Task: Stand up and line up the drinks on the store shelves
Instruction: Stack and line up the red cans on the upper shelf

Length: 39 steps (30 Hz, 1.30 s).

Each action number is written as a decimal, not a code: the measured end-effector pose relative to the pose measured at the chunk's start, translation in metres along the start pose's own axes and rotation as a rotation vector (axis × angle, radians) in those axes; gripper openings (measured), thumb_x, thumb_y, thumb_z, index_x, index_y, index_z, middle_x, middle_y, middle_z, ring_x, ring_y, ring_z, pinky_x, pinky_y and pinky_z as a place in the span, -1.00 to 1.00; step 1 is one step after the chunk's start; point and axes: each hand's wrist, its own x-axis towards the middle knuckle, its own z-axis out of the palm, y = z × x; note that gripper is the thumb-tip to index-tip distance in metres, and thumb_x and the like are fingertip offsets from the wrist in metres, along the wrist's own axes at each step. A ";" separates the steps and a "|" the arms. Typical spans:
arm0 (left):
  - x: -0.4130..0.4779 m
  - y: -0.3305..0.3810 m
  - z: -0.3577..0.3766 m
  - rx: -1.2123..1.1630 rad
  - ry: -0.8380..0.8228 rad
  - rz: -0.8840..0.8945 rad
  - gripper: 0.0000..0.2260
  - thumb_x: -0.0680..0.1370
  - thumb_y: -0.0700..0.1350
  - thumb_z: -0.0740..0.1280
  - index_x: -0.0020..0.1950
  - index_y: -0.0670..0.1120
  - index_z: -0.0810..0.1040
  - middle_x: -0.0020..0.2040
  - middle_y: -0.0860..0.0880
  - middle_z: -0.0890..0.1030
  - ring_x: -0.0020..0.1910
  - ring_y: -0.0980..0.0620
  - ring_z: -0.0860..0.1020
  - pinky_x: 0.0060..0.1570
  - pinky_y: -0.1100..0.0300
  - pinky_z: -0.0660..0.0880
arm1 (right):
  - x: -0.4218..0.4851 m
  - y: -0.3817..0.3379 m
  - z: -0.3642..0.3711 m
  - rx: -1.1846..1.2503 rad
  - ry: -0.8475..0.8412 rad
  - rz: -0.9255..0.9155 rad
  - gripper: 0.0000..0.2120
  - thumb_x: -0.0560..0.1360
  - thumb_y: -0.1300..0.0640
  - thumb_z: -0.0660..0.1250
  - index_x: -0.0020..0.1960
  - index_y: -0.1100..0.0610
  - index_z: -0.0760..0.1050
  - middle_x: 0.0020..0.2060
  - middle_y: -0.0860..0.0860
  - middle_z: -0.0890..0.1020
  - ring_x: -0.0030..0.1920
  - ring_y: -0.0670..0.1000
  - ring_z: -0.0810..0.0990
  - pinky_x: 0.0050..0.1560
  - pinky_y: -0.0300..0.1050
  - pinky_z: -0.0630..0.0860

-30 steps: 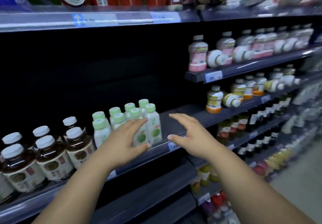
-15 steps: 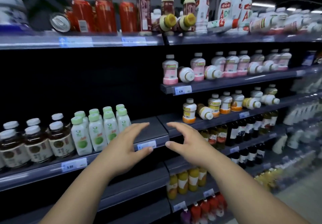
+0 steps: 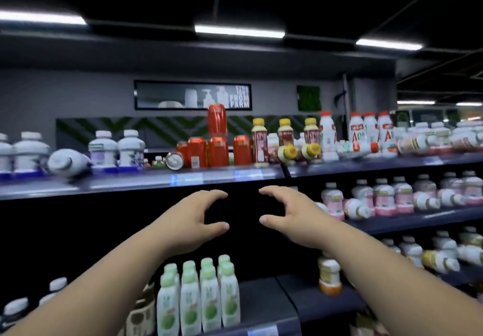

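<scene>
My left hand (image 3: 194, 217) and my right hand (image 3: 288, 215) are raised side by side, fingers curled apart, holding nothing, just below the top shelf (image 3: 146, 180). On that shelf red cans (image 3: 218, 151) stand, one stacked on top, and a red can (image 3: 174, 160) lies on its side. A white bottle (image 3: 68, 162) lies tipped at the left. Yellow-capped bottles (image 3: 287, 152) lie fallen among upright ones. Pink bottles (image 3: 356, 208) lie toppled on the shelf to the right.
Green-capped white bottles (image 3: 206, 296) stand in rows on the lower shelf under my arms. Brown bottles with white caps (image 3: 15, 309) are at the lower left. An orange-based bottle (image 3: 329, 274) stands at the right. Red-capped white bottles (image 3: 371, 133) fill the top right.
The view has swung upward from the lower shelves to the top shelf. Both hands have risen with it, staying open and empty, fingers curling more.
</scene>
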 end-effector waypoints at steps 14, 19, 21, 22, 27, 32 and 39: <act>0.050 -0.130 -0.090 0.143 0.044 0.063 -0.43 0.51 0.16 0.40 0.48 0.18 0.31 0.38 0.22 0.40 0.30 0.22 0.40 0.36 0.19 0.34 | 0.122 -0.077 0.021 -0.067 -0.015 -0.059 -0.41 0.52 -0.09 0.42 0.50 -0.17 0.30 0.46 -0.19 0.37 0.40 -0.12 0.36 0.40 -0.13 0.32; 0.064 -0.183 -0.101 0.219 0.040 0.031 -0.41 0.49 0.20 0.39 0.48 0.21 0.30 0.43 0.18 0.40 0.32 0.18 0.40 0.35 0.14 0.36 | 0.162 -0.094 0.052 -0.136 0.002 -0.106 -0.39 0.53 -0.09 0.42 0.51 -0.16 0.27 0.47 -0.19 0.35 0.36 -0.18 0.34 0.34 -0.22 0.28; 0.073 -0.196 -0.102 0.240 0.061 0.026 -0.42 0.48 0.21 0.40 0.46 0.22 0.30 0.41 0.17 0.41 0.31 0.17 0.40 0.33 0.11 0.38 | 0.176 -0.094 0.059 -0.170 0.003 -0.113 -0.36 0.52 -0.10 0.43 0.52 -0.16 0.25 0.48 -0.20 0.33 0.39 -0.17 0.33 0.36 -0.21 0.27; 0.078 -0.202 -0.101 0.241 0.070 0.030 -0.43 0.48 0.20 0.40 0.45 0.22 0.31 0.41 0.16 0.41 0.30 0.17 0.39 0.33 0.12 0.38 | 0.183 -0.093 0.060 -0.177 0.000 -0.105 -0.35 0.52 -0.10 0.43 0.53 -0.16 0.24 0.49 -0.20 0.32 0.42 -0.15 0.32 0.39 -0.18 0.27; 0.108 -0.215 -0.087 0.262 0.084 0.038 -0.41 0.49 0.15 0.41 0.48 0.18 0.27 0.44 0.14 0.36 0.38 0.16 0.35 0.35 0.19 0.32 | 0.215 -0.086 0.064 -0.129 0.026 -0.099 -0.37 0.51 -0.10 0.44 0.51 -0.15 0.28 0.45 -0.17 0.37 0.42 -0.09 0.36 0.41 -0.06 0.35; 0.143 -0.220 -0.066 0.243 0.134 0.006 -0.42 0.46 0.14 0.44 0.43 0.14 0.33 0.37 0.09 0.42 0.33 0.10 0.40 0.30 0.19 0.34 | 0.243 -0.079 0.077 -0.142 0.071 -0.146 -0.37 0.52 -0.08 0.43 0.52 -0.14 0.25 0.46 -0.15 0.35 0.31 -0.16 0.34 0.29 -0.20 0.32; 0.194 -0.219 -0.037 0.154 0.186 -0.227 -0.32 0.29 0.45 0.38 0.28 0.13 0.41 0.12 0.05 0.53 0.06 0.03 0.56 0.07 0.00 0.55 | 0.283 -0.069 0.089 -0.153 0.113 -0.212 -0.29 0.48 -0.12 0.45 0.53 -0.13 0.21 0.42 -0.12 0.35 0.37 -0.06 0.37 0.37 -0.02 0.38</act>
